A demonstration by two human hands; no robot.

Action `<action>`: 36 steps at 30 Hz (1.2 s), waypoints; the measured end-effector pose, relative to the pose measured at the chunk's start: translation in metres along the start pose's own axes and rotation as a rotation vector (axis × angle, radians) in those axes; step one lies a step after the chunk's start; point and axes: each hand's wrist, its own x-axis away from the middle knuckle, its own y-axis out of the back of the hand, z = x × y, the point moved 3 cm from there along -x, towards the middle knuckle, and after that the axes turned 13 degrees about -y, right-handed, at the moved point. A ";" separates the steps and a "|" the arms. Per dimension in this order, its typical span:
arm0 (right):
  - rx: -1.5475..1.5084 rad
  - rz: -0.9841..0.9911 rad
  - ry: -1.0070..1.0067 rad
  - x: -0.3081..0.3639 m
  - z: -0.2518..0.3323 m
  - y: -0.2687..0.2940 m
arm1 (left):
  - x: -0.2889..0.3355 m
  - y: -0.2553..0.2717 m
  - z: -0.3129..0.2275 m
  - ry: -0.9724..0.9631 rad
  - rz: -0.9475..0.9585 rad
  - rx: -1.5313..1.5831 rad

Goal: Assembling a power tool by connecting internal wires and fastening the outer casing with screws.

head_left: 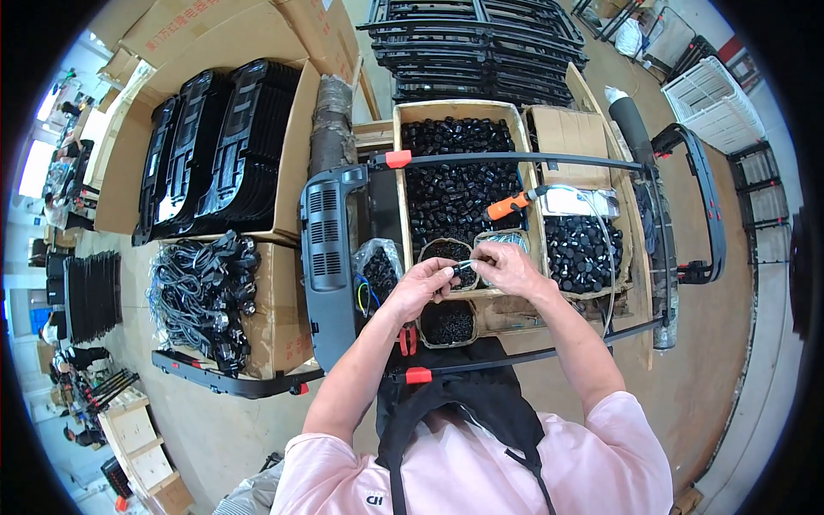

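My left hand [421,287] and my right hand [512,268] meet over the parts bins, fingertips closed in a pinch. Between them is a thin, pale, silvery piece [464,264], too small to name exactly. Right under my hands stand a small bin of dark little parts [441,251] and a bin of silvery long fasteners [506,238]. Another small bin of tiny black parts [448,324] is nearer to me. A black frame [506,158] with red clips lies around my arms, joined at left to a black vented housing [324,249].
An orange power driver [509,206] with a hose lies over the large bin of black parts [459,176]. Round black caps [584,253] fill a bin at right. Boxes at left hold black panels [249,146] and bundled cables [206,296]. Red-handled pliers [407,340] are near my left forearm.
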 end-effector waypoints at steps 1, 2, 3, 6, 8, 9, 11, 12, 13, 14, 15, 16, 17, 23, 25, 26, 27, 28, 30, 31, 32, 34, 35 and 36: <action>0.003 0.004 0.009 0.000 0.005 -0.004 | 0.004 0.002 -0.002 -0.013 0.005 0.003; 0.003 0.031 0.007 0.000 0.009 -0.009 | 0.008 0.001 -0.003 -0.040 0.003 -0.018; 0.004 0.059 0.005 0.000 0.013 -0.015 | 0.013 0.001 -0.004 -0.048 -0.004 -0.018; -0.142 0.021 0.014 0.001 0.016 -0.037 | 0.027 -0.002 -0.008 -0.017 -0.047 0.066; -0.370 0.054 -0.098 -0.001 0.016 -0.049 | 0.038 0.004 -0.008 -0.020 -0.097 0.100; -0.364 0.067 -0.088 -0.001 0.014 -0.052 | 0.044 0.007 -0.007 -0.013 -0.135 0.133; -0.837 0.167 -0.194 0.002 -0.001 -0.055 | 0.054 0.009 -0.010 -0.029 -0.174 0.177; -1.059 0.273 -0.173 0.006 -0.008 -0.059 | 0.061 0.011 -0.012 -0.019 -0.188 0.210; -1.194 0.322 -0.147 0.009 -0.009 -0.063 | 0.065 0.011 -0.015 -0.008 -0.198 0.242; -1.263 0.334 -0.209 0.009 0.008 -0.066 | 0.074 0.017 -0.014 -0.004 -0.235 0.253; -1.329 0.345 -0.274 0.009 0.027 -0.068 | 0.080 0.023 -0.014 -0.013 -0.254 0.259; -1.323 0.356 -0.276 0.003 0.031 -0.070 | 0.085 0.026 -0.013 -0.008 -0.278 0.300; -1.228 0.442 -0.279 -0.004 0.038 -0.073 | 0.090 0.029 -0.012 -0.003 -0.301 0.340; 0.048 0.198 0.167 0.003 0.119 -0.103 | 0.124 0.047 -0.007 -0.019 -0.415 0.492; 0.098 0.133 0.346 0.004 0.126 -0.117 | 0.133 0.054 -0.004 -0.062 -0.425 0.512; 0.106 0.145 0.352 0.004 0.126 -0.124 | 0.137 0.056 -0.004 -0.070 -0.433 0.523; 0.129 0.128 0.377 0.003 0.126 -0.130 | 0.141 0.058 -0.003 -0.090 -0.450 0.496; 0.151 0.116 0.406 0.003 0.132 -0.135 | 0.146 0.061 -0.003 -0.113 -0.472 0.470; 0.178 0.114 0.470 0.006 0.146 -0.146 | 0.158 0.071 0.002 -0.159 -0.479 0.485; 0.200 0.089 0.520 0.007 0.153 -0.149 | 0.164 0.072 0.000 -0.191 -0.465 0.487; 0.216 0.071 0.535 0.006 0.157 -0.155 | 0.172 0.072 -0.002 -0.200 -0.478 0.500; 0.189 0.051 0.528 0.004 0.165 -0.167 | 0.191 0.069 -0.007 -0.232 -0.531 0.569; 0.156 0.017 0.514 0.002 0.171 -0.173 | 0.203 0.068 -0.008 -0.246 -0.550 0.581; 0.167 0.026 0.488 0.001 0.178 -0.180 | 0.216 0.066 -0.007 -0.241 -0.521 0.562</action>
